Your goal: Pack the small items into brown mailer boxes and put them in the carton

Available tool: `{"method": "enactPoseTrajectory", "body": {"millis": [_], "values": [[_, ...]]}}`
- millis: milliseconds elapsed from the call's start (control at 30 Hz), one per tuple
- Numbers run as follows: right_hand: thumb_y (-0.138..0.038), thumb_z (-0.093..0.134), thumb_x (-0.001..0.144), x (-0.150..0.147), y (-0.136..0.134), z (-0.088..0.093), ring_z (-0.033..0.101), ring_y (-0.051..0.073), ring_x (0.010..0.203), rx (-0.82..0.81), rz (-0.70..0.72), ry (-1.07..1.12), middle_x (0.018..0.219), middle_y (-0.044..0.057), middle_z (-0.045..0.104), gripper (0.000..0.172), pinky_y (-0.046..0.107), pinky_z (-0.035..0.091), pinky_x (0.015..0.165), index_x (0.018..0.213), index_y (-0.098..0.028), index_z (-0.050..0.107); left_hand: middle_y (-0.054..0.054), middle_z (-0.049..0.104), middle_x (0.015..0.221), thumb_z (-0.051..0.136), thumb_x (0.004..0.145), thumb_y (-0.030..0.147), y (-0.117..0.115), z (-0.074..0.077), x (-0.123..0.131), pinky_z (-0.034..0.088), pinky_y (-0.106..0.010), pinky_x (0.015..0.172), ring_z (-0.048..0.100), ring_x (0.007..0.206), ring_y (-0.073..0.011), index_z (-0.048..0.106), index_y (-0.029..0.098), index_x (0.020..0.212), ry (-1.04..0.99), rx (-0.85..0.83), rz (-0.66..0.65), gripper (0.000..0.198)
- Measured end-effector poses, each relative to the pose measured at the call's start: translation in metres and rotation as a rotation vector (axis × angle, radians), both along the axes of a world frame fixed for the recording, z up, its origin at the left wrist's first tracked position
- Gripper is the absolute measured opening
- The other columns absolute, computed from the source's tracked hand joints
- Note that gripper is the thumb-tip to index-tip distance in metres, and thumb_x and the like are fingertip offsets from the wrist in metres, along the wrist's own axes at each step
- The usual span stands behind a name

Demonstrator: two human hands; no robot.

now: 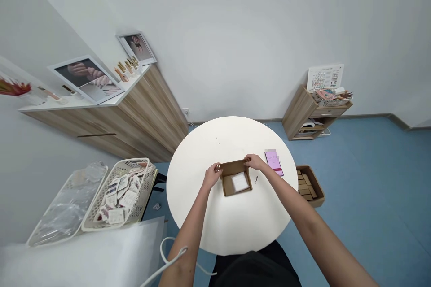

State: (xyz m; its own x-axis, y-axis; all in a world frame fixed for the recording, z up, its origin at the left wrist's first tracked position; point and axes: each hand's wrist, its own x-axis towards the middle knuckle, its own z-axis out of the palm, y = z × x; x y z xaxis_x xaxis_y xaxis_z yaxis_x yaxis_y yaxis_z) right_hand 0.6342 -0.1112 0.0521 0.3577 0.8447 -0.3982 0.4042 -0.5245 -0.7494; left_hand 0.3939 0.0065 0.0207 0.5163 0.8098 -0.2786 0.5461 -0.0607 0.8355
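Head view: amid the tabletop point(205, 145), well inside its edges, an open cardboard box point(228, 185) containing a white packet point(240, 182) is grasped at its far-left corner by the left hand point(212, 175), far-right by the right hand point(255, 161).

On the phone point(276, 163) lying on the worktop point(215, 228), digits seemingly 01:14, partly pixelated and uncertain, with print on the white chart point(325, 77) at the small cabinet point(296, 110) and on packets point(116, 216) in the white basket point(143, 195) too small to read.
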Motion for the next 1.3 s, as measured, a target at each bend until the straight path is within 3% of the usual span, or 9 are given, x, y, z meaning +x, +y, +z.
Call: {"method": "enactPoseTrajectory", "body": {"millis": [167,433,600,733,833,967,1100,1200,1300], "values": [[-0.009,0.062,0.070,-0.019,-0.030,0.001,0.063,0.019,0.085,0.031,0.041,-0.152,0.090,0.002,0.071,0.020,0.026,0.045,0.074,0.082,-0.023,0.071,-0.003,0.070,0.096,0.056,0.078,0.022,-0.032,-0.002,-0.010,0.055,-0.033,0.081,0.068,0.086,-0.0187,0.068,0.023,0.096,-0.061,0.115,-0.059,0.021],[-0.001,0.049,0.071,-0.059,-0.084,-0.018,0.062,0.020,0.104,0.077,-0.066,-0.255,0.114,0.003,0.069,0.050,0.028,0.045,0.089,0.111,-0.024,0.068,-0.006,0.066,0.115,0.052,0.082,0.020,-0.086,-0.024,-0.032,0.054,-0.038,0.093,0.064,0.105,-0.0202,0.063,0.022,0.114,-0.173,0.221,0.022,0.033],[-0.003,0.049,0.073,-0.059,-0.086,-0.015,0.063,0.020,0.102,0.077,-0.072,-0.249,0.111,0.004,0.070,0.046,0.029,0.046,0.087,0.110,-0.023,0.068,-0.007,0.066,0.114,0.053,0.081,0.018,-0.088,-0.016,-0.022,0.054,-0.039,0.093,0.064,0.104,-0.0216,0.066,0.022,0.107,-0.134,0.195,0.086,0.029],[0.001,0.047,0.070,-0.055,-0.084,-0.013,0.063,0.021,0.102,0.046,-0.050,-0.259,0.111,0.004,0.070,0.051,0.029,0.046,0.086,0.109,-0.023,0.070,-0.005,0.067,0.112,0.050,0.077,0.010,-0.086,-0.020,-0.021,0.053,-0.038,0.096,0.064,0.105,-0.0206,0.067,0.022,0.105,-0.118,0.230,0.023,0.035],[0.004,0.046,0.067,-0.061,-0.097,-0.029,0.061,0.020,0.109,0.032,-0.028,-0.256,0.120,0.004,0.067,0.060,0.029,0.045,0.092,0.116,-0.024,0.067,-0.004,0.064,0.122,0.048,0.073,0.004,-0.097,-0.036,-0.035,0.051,-0.039,0.099,0.060,0.115,-0.0204,0.065,0.025,0.114,-0.098,0.280,-0.063,0.049],[0.002,0.046,0.070,-0.081,-0.128,-0.070,0.048,0.022,0.129,0.082,0.006,-0.316,0.143,0.007,0.052,0.069,0.036,0.039,0.107,0.134,-0.022,0.055,-0.003,0.049,0.145,0.049,0.074,0.003,-0.123,-0.064,-0.059,0.047,-0.041,0.106,0.050,0.131,-0.0225,0.055,0.030,0.133,-0.002,0.311,-0.127,0.065],[0.001,0.044,0.069,-0.100,-0.155,-0.104,0.043,0.021,0.134,0.107,0.036,-0.330,0.150,0.005,0.043,0.082,0.039,0.036,0.111,0.146,-0.024,0.040,-0.002,0.037,0.154,0.047,0.077,0.005,-0.143,-0.084,-0.072,0.043,-0.040,0.110,0.040,0.138,-0.0217,0.040,0.031,0.145,0.020,0.309,-0.165,0.073],[0.001,0.040,0.069,-0.108,-0.165,-0.117,0.036,0.020,0.139,0.163,0.065,-0.330,0.152,0.003,0.041,0.086,0.042,0.030,0.116,0.150,-0.025,0.031,0.000,0.035,0.155,0.045,0.080,0.007,-0.150,-0.092,-0.072,0.037,-0.042,0.114,0.037,0.140,-0.0193,0.034,0.031,0.148,-0.027,0.264,-0.155,0.073],[0.000,0.039,0.069,-0.111,-0.164,-0.116,0.029,0.021,0.143,0.109,0.034,-0.298,0.154,0.000,0.038,0.087,0.046,0.024,0.119,0.151,-0.028,0.030,0.001,0.039,0.152,0.046,0.078,0.008,-0.152,-0.092,-0.068,0.031,-0.042,0.117,0.037,0.140,-0.0189,0.037,0.029,0.147,-0.107,0.190,-0.113,0.073]]}}
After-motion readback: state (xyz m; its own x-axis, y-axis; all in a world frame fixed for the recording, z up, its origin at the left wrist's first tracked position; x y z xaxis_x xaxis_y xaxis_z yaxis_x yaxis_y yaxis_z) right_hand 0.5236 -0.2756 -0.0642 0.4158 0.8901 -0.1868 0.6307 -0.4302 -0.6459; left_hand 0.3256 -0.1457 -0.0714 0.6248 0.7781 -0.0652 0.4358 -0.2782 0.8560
